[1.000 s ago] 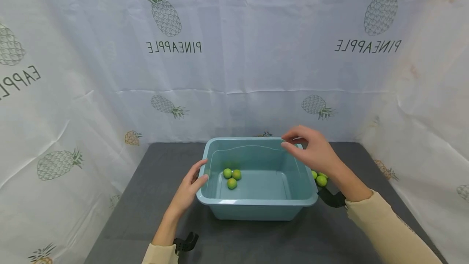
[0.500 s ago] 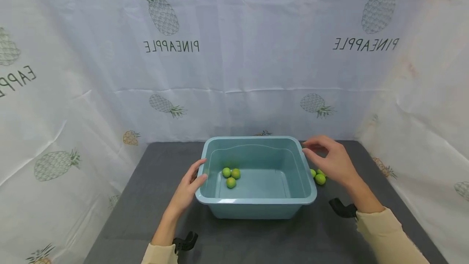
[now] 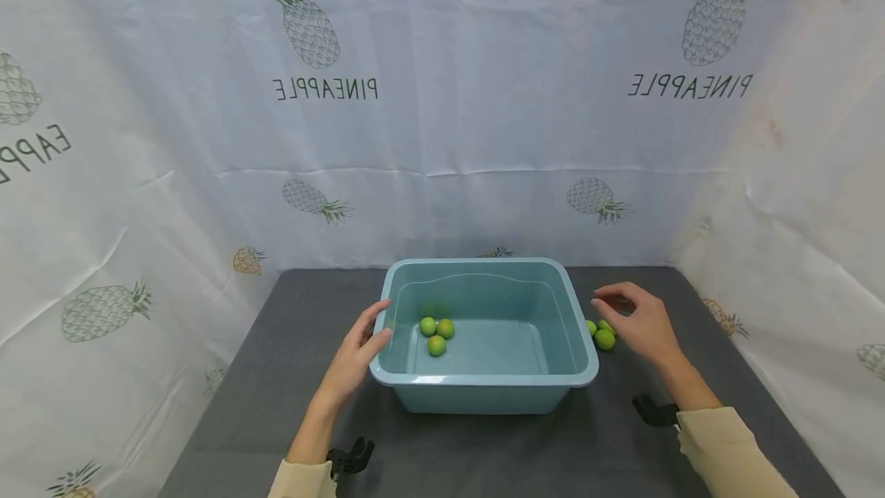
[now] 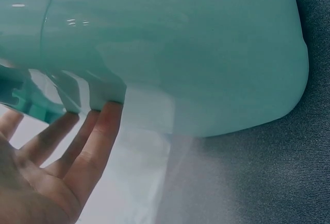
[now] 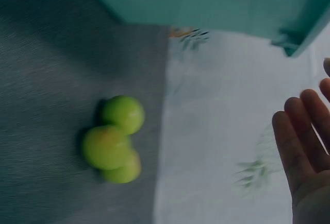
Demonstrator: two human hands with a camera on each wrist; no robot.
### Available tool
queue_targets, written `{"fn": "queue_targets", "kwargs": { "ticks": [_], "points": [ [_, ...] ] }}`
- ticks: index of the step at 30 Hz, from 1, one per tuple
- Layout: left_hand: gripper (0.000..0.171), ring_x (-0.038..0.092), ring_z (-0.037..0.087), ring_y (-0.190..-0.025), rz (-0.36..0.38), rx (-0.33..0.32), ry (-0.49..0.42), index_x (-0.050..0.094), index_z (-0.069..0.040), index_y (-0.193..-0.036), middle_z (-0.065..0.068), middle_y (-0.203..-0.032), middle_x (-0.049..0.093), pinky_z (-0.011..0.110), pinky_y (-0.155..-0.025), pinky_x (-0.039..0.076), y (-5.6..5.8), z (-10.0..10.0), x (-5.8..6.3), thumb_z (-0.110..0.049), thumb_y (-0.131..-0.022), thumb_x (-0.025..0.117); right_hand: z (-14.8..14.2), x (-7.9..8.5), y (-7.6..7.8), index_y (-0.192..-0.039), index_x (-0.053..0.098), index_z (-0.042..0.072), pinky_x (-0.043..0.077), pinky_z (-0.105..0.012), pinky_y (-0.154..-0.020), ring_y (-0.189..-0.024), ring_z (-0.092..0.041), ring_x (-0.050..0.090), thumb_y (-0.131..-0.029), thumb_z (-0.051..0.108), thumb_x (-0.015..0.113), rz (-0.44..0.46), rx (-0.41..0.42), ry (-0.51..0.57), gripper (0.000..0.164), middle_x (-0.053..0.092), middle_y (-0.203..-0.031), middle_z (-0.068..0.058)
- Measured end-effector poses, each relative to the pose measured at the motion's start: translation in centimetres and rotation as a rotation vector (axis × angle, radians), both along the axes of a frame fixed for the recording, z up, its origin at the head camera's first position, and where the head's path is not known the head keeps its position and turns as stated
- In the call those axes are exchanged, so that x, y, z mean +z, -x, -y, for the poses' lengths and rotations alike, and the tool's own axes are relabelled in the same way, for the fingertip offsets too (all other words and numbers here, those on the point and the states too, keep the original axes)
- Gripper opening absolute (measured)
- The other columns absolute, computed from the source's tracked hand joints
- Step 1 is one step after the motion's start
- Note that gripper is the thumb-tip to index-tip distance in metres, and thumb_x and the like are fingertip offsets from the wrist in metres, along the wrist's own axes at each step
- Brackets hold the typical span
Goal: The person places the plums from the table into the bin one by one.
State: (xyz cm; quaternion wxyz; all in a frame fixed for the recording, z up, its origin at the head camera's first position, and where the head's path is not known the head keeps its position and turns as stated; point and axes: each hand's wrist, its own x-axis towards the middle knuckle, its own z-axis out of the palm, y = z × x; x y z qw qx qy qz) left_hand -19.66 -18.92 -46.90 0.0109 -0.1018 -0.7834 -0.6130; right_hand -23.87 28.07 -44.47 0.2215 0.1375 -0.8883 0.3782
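Note:
A light blue-green plastic basin stands on the dark table. Three limes lie together on its floor, toward the left. At the basin's left rim my left hand has its fingers spread; in the left wrist view its extended fingertips touch the outer wall under the rim. My right hand hovers just right of the basin with nothing in it, thumb and fingers apart. Below it, beside the basin's right wall, is a cluster of limes, three of which show in the right wrist view.
Grey cloth covers the table. White curtains with pineapple prints enclose its back and sides. A black wrist strap sits at the left wrist, another at the right.
My right hand has moved right and down, from over the basin's back right corner to above the limes outside it. The left hand and the basin have stayed in place.

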Motion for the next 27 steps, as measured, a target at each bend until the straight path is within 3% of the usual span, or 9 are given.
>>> {"fn": "queue_targets", "kwargs": {
  "ticks": [4,9,13,18,27],
  "points": [
    [0.051,0.038,0.039,-0.143,-0.009,0.001,-0.007,0.039,-0.021,-0.155,0.014,-0.163,0.03,0.061,-0.107,0.034,0.0,0.0,0.0,-0.027,-0.107,0.054,-0.8,-1.7,0.3,-0.111,0.072,0.002,0.047,-0.014,-0.079,-0.089,0.003,0.059,-0.095,0.015,0.073,0.04,-0.052,-0.007,0.021,0.071,-0.104,-0.013],
    [0.051,0.04,0.038,-0.142,-0.007,-0.003,-0.002,0.039,-0.022,-0.155,0.015,-0.163,0.031,0.06,-0.107,0.035,0.0,0.0,0.0,-0.028,-0.107,0.054,-1.6,-3.3,0.6,-0.113,0.07,-0.001,0.046,-0.014,-0.076,-0.093,-0.023,0.066,-0.096,0.016,0.071,0.09,-0.094,-0.014,0.024,0.071,-0.106,-0.017],
    [0.051,0.043,0.037,-0.139,-0.004,-0.004,-0.001,0.039,-0.021,-0.155,0.016,-0.161,0.033,0.058,-0.106,0.037,0.1,0.0,-0.1,-0.027,-0.106,0.055,-2.2,-4.4,0.7,-0.114,0.069,-0.002,0.053,-0.029,-0.079,-0.096,-0.036,0.066,-0.097,0.017,0.07,0.134,-0.111,-0.023,0.026,0.07,-0.108,-0.019],
    [0.051,0.046,0.036,-0.136,0.003,0.007,0.004,0.04,-0.022,-0.155,0.016,-0.16,0.035,0.057,-0.105,0.038,0.2,-0.2,0.0,-0.028,-0.106,0.055,-2.9,-5.7,0.8,-0.116,0.067,-0.006,0.052,-0.057,-0.086,-0.101,-0.043,0.065,-0.097,0.015,0.07,0.195,-0.128,-0.011,0.029,0.068,-0.111,-0.025],
    [0.051,0.044,0.036,-0.138,0.011,0.02,0.001,0.041,-0.022,-0.154,0.015,-0.161,0.034,0.057,-0.106,0.038,0.1,-0.2,0.0,-0.029,-0.106,0.056,-3.8,-8.0,1.1,-0.118,0.065,-0.009,0.052,-0.057,-0.086,-0.102,-0.043,0.065,-0.094,0.013,0.072,0.293,-0.129,-0.011,0.033,0.066,-0.113,-0.028]
  ]
}}
